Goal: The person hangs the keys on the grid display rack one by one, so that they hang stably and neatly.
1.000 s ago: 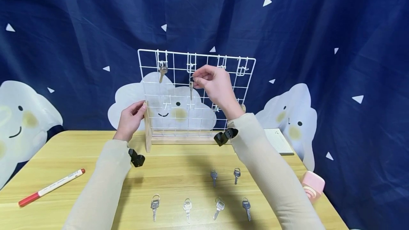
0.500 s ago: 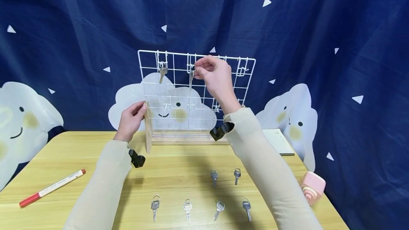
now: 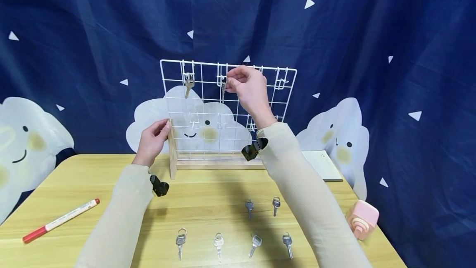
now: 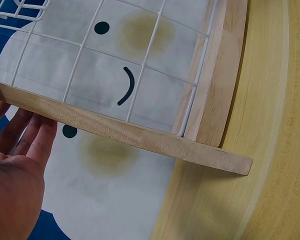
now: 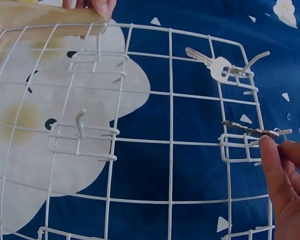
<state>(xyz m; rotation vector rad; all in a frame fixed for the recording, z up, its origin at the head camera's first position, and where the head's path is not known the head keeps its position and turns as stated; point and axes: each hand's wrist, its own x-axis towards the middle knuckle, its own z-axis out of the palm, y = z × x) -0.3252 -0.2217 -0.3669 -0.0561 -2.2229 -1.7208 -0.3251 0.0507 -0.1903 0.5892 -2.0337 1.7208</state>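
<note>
I see my left hand (image 3: 151,140) resting with relaxed fingers against the wooden post (image 3: 172,148) at the left edge of the wire rack (image 3: 286,94), holding nothing. Right of that post, one key (image 3: 189,85) hangs from a hook on the rack's top row. Further right, my right hand (image 3: 248,88) pinches a second key (image 5: 250,131) at the next top-row hook (image 5: 240,147). Six keys (image 3: 218,242) lie on the table (image 3: 208,193) in front of the rack.
</note>
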